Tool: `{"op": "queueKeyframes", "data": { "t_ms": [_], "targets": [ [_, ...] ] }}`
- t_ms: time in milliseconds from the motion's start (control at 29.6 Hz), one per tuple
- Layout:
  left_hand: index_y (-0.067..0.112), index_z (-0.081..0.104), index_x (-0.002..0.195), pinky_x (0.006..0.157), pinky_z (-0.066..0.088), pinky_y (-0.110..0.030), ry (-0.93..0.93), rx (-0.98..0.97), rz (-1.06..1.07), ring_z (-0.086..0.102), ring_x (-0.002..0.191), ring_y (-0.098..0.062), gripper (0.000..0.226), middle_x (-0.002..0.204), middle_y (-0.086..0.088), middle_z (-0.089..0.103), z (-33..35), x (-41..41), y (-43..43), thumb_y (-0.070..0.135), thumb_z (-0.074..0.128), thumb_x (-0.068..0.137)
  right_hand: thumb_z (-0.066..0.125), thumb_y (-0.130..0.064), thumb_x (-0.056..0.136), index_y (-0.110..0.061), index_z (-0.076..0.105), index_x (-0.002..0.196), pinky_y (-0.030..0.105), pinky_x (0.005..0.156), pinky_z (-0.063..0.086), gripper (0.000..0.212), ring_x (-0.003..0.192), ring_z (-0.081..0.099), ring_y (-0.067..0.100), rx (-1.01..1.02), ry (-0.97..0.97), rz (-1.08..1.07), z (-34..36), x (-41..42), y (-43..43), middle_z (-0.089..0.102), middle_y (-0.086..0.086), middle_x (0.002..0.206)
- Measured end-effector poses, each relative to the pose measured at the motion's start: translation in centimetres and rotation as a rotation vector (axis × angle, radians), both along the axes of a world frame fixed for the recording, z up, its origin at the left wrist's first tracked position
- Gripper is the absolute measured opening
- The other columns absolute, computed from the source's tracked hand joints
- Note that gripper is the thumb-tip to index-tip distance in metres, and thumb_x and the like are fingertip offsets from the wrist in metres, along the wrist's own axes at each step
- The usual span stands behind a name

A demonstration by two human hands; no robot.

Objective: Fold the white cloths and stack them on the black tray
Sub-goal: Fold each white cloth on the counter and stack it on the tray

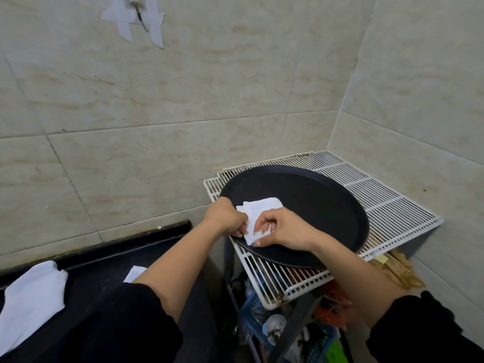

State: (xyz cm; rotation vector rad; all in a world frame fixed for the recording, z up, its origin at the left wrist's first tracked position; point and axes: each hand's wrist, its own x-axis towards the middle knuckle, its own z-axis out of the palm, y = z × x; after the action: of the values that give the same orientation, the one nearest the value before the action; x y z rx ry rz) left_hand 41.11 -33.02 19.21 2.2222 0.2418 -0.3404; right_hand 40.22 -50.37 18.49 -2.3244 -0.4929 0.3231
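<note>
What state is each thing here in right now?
Folded cloth: lying on the tray, gripped by both hands.
Tray: resting on the rack, holding one cloth.
Left hand: gripping the cloth's left edge.
Right hand: pinching the cloth's near edge.
Big cloth: on the counter, off the tray.
Small cloth: on the counter, partly hidden by an arm.
Hook: taped to the wall, bare.

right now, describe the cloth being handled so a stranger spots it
A white wire rack in the tiled corner carries a round black tray. At its near-left edge lies a folded white cloth, held by the left hand and right hand; other cloths lie on the dark counter.
</note>
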Motion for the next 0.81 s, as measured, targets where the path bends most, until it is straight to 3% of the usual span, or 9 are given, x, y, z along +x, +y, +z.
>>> {"op": "queueKeyframes", "data": {
  "t_ms": [169, 304, 371, 473, 574, 675, 810],
  "targets": [
    [-0.008, 0.069, 0.080, 0.038, 0.037, -0.015, 0.083, -0.099, 0.009, 0.051, 0.039, -0.014, 0.035, 0.077, -0.018, 0.074, 0.7, -0.8, 0.3, 0.014, 0.045, 0.094, 0.082, -0.015, 0.075, -0.016, 0.075, 0.073, 0.010, 0.057, 0.038, 0.008, 0.052, 0.048, -0.004, 0.173, 0.055, -0.065, 0.5, 0.3, -0.6, 0.059, -0.013, 0.055],
    [-0.014, 0.066, 0.093, 0.038, 0.033, -0.017, 0.139, -0.202, 0.016, 0.048, 0.031, -0.011, 0.044, 0.057, -0.013, 0.070, 0.9, -1.0, -0.1, 0.023, 0.043, 0.099, 0.078, -0.010, 0.079, -0.008, 0.075, 0.079, 0.007, 0.051, 0.036, 0.003, 0.048, 0.047, -0.004, 0.308, 0.071, -0.142, 1.0, -0.1, -1.1, 0.060, -0.013, 0.054],
    [-0.014, 0.065, 0.096, 0.037, 0.034, -0.017, 0.131, -0.244, 0.041, 0.050, 0.034, -0.013, 0.046, 0.059, -0.014, 0.070, 0.8, -0.7, -0.4, 0.029, 0.049, 0.098, 0.078, -0.010, 0.079, -0.005, 0.075, 0.083, 0.008, 0.050, 0.036, 0.006, 0.047, 0.047, -0.003, 0.353, 0.101, -0.151, 1.0, -0.2, -1.4, 0.060, -0.011, 0.056],
    [-0.007, 0.061, 0.088, 0.041, 0.036, -0.021, 0.082, -0.260, 0.087, 0.050, 0.045, -0.021, 0.031, 0.082, -0.026, 0.072, 0.4, -0.3, -0.8, 0.024, 0.064, 0.091, 0.080, -0.011, 0.077, -0.013, 0.077, 0.078, 0.012, 0.056, 0.039, 0.004, 0.057, 0.050, 0.001, 0.343, 0.110, -0.117, 1.1, -0.4, -1.7, 0.063, -0.006, 0.064],
    [-0.007, 0.062, 0.092, 0.034, 0.035, -0.017, 0.045, -0.272, 0.127, 0.057, 0.039, -0.018, 0.017, 0.080, -0.025, 0.072, 0.1, -0.4, -0.9, 0.009, 0.066, 0.086, 0.080, -0.013, 0.076, -0.016, 0.077, 0.077, 0.013, 0.062, 0.042, 0.005, 0.065, 0.054, 0.003, 0.330, 0.097, -0.112, 1.1, -0.2, -1.7, 0.066, -0.004, 0.069],
    [-0.001, 0.065, 0.081, 0.034, 0.035, -0.014, -0.008, -0.168, 0.122, 0.057, 0.034, -0.011, 0.016, 0.066, -0.012, 0.071, -0.3, -0.5, -0.6, 0.014, 0.067, 0.087, 0.082, -0.019, 0.075, -0.016, 0.079, 0.082, 0.018, 0.069, 0.045, 0.009, 0.072, 0.058, 0.007, 0.275, 0.120, -0.093, 1.2, -0.4, -1.5, 0.071, 0.008, 0.079],
    [0.005, 0.074, 0.077, 0.061, 0.056, -0.029, -0.102, 0.130, 0.060, 0.066, 0.061, -0.019, 0.026, 0.075, -0.008, 0.075, -1.2, -0.3, 0.1, 0.030, 0.072, 0.080, 0.074, -0.011, 0.082, -0.010, 0.077, 0.087, 0.010, 0.052, 0.039, 0.006, 0.053, 0.054, -0.004, 0.242, 0.090, -0.150, 1.5, 0.0, -1.1, 0.065, -0.013, 0.059]
  ]
}}
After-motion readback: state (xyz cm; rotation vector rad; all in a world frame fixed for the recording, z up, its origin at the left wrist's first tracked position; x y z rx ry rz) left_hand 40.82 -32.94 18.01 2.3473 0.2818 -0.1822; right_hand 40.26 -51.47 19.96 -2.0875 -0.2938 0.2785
